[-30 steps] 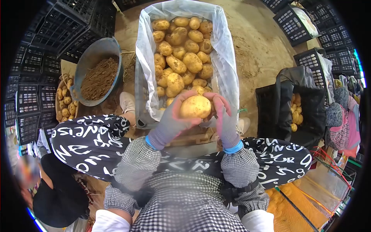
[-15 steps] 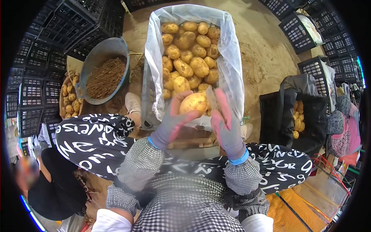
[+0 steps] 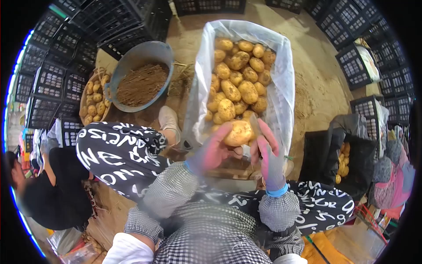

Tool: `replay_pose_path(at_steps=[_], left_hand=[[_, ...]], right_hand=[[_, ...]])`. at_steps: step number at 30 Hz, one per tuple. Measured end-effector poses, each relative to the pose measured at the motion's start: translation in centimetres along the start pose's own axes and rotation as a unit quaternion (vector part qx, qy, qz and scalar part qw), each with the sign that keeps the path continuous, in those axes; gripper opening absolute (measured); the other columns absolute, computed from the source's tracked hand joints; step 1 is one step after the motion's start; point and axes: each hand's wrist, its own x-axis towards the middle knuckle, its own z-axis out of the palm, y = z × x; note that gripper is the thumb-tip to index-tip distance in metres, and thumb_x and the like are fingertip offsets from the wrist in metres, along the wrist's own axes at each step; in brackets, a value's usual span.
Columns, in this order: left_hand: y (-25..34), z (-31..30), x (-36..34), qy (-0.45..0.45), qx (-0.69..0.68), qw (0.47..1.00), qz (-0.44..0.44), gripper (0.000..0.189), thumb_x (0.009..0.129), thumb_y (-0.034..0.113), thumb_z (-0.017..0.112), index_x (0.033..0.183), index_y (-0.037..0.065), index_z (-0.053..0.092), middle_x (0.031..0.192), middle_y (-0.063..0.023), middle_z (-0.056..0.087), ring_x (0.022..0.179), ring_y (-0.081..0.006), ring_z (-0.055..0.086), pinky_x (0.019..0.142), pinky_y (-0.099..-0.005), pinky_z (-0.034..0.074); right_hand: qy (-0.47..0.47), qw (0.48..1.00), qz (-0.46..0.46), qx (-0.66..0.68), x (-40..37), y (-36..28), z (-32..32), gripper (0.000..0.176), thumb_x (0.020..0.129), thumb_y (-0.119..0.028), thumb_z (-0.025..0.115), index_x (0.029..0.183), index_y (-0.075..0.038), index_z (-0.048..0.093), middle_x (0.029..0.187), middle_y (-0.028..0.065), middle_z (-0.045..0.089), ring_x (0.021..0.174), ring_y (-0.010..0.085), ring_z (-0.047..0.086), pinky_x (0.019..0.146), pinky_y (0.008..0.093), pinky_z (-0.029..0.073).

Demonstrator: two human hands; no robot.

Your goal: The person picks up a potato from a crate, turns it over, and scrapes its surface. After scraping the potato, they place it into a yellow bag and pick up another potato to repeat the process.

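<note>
Gloved in grey and pink, my left hand [image 3: 215,152] holds a large pale-yellow potato [image 3: 238,133] between thumb and fingers. My right hand [image 3: 269,156] is just right of that potato, its fingers closed on a thin flat blade [image 3: 254,125]. Both hands are over the near end of a crate lined with translucent white plastic [image 3: 284,88]. Many potatoes [image 3: 231,90] with brown soil marks fill the crate beyond my hands. Part of the blade is hidden by my right fingers.
A blue tub [image 3: 115,81] of soil and a basket of potatoes [image 3: 96,103] stand left. At right is a black-lined crate [image 3: 314,154] with potatoes. Stacked black crates [image 3: 52,81] line the sides. Another person [image 3: 55,187] sits at lower left.
The view has shifted, so the crate and tub appear farther right. My left hand has turned around the potato, and my right fingers have drawn in closer to it.
</note>
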Motion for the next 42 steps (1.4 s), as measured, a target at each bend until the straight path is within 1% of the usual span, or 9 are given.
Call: replay_pose_path(at_steps=[5, 8, 15, 17, 21, 26, 32, 38, 42], left_hand=[[-1.7, -2.4, 0.9, -0.049, -0.137, 0.989, -0.011, 0.058, 0.096, 0.061, 0.044, 0.13, 0.016, 0.053, 0.115, -0.0023, 0.064, 0.092, -0.0155, 0.063, 0.07, -0.0326, 0.054], [-1.7, -1.7, 1.5, -0.056, -0.21, 0.976, 0.012, 0.051, 0.099, 0.052, 0.047, 0.13, 0.013, 0.052, 0.121, -0.0036, 0.063, 0.108, -0.0166, 0.063, 0.088, -0.033, 0.054], [0.0, -1.0, -0.3, 0.021, -0.245, 0.968, -0.049, 0.05, 0.098, 0.055, 0.044, 0.127, 0.016, 0.056, 0.111, -0.0002, 0.064, 0.084, -0.0142, 0.06, 0.063, -0.0278, 0.052], [-0.6, -2.9, -0.4, -0.069, -0.171, 0.983, 0.014, 0.045, 0.098, 0.039, 0.053, 0.135, 0.013, 0.046, 0.119, -0.005, 0.058, 0.083, -0.013, 0.058, 0.062, -0.0275, 0.051], [-0.4, -1.1, 0.0, 0.021, -0.072, 0.997, 0.027, 0.055, 0.098, 0.056, 0.04, 0.128, 0.013, 0.051, 0.108, -0.0063, 0.06, 0.081, -0.0189, 0.055, 0.067, -0.0304, 0.044], [-0.9, -1.4, 0.6, -0.045, -0.155, 0.985, -0.055, 0.059, 0.102, 0.049, 0.037, 0.141, 0.005, 0.042, 0.138, -0.0126, 0.052, 0.123, -0.0267, 0.055, 0.104, -0.0398, 0.046], [-1.0, 1.8, 1.2, 0.023, 0.021, 0.998, -0.045, 0.048, 0.101, 0.051, 0.04, 0.126, 0.011, 0.053, 0.098, -0.0022, 0.063, 0.067, -0.0111, 0.053, 0.055, -0.0218, 0.041], [-1.1, 1.9, 1.3, 0.017, 0.051, 0.997, -0.047, 0.052, 0.1, 0.049, 0.046, 0.134, 0.009, 0.049, 0.114, -0.0053, 0.062, 0.081, -0.012, 0.059, 0.061, -0.0228, 0.049], [-2.0, 0.4, 1.7, -0.017, 0.046, 0.998, -0.04, 0.053, 0.101, 0.051, 0.043, 0.134, 0.01, 0.049, 0.109, -0.0044, 0.062, 0.072, -0.0109, 0.055, 0.057, -0.0229, 0.043]], right_hand=[[-0.074, 0.993, -0.044, -0.086, 0.0, -0.2, 1.2, 0.048, 0.103, -0.023, 0.041, 0.145, 0.001, 0.039, 0.059, -0.0034, 0.043, 0.051, 0.0054, 0.039, 0.049, 0.0195, 0.033], [0.006, 0.997, -0.002, -0.072, 0.4, 0.0, 2.7, 0.052, 0.102, -0.028, 0.04, 0.147, -0.001, 0.037, 0.058, -0.0033, 0.041, 0.048, 0.0047, 0.037, 0.044, 0.0205, 0.033], [-0.039, 0.996, -0.024, -0.079, 0.7, 1.0, 2.7, 0.052, 0.103, -0.028, 0.04, 0.147, -0.001, 0.037, 0.055, -0.0036, 0.037, 0.043, 0.0052, 0.035, 0.041, 0.0207, 0.031], [-0.06, 0.994, -0.007, -0.088, 0.0, 0.0, 3.0, 0.048, 0.103, -0.024, 0.041, 0.144, 0.0, 0.041, 0.057, -0.0024, 0.042, 0.046, 0.0061, 0.039, 0.043, 0.0208, 0.034], [-0.069, 0.997, -0.017, -0.016, -0.1, 0.2, 2.0, 0.047, 0.1, -0.016, 0.044, 0.145, 0.0, 0.041, 0.064, 0.0007, 0.053, 0.054, 0.0074, 0.047, 0.054, 0.0203, 0.041], [-0.007, 0.996, -0.069, -0.053, 0.0, 0.9, 0.0, 0.049, 0.1, -0.012, 0.044, 0.147, -0.001, 0.038, 0.074, 0.0015, 0.056, 0.062, 0.0069, 0.05, 0.06, 0.0206, 0.046], [-0.047, 0.996, -0.05, -0.06, -0.8, 1.5, -1.9, 0.049, 0.1, -0.016, 0.047, 0.145, 0.001, 0.04, 0.071, -0.0003, 0.054, 0.061, 0.006, 0.048, 0.057, 0.0201, 0.044], [0.047, 0.992, -0.11, -0.049, -0.7, 4.2, -3.5, 0.047, 0.1, -0.016, 0.049, 0.144, 0.0, 0.043, 0.067, -0.0008, 0.052, 0.059, 0.0061, 0.047, 0.056, 0.02, 0.042], [-0.059, 0.997, -0.043, -0.018, -1.5, 2.6, -2.8, 0.046, 0.1, -0.015, 0.048, 0.143, 0.0, 0.044, 0.067, 0.0, 0.054, 0.059, 0.0064, 0.048, 0.057, 0.0208, 0.043]])
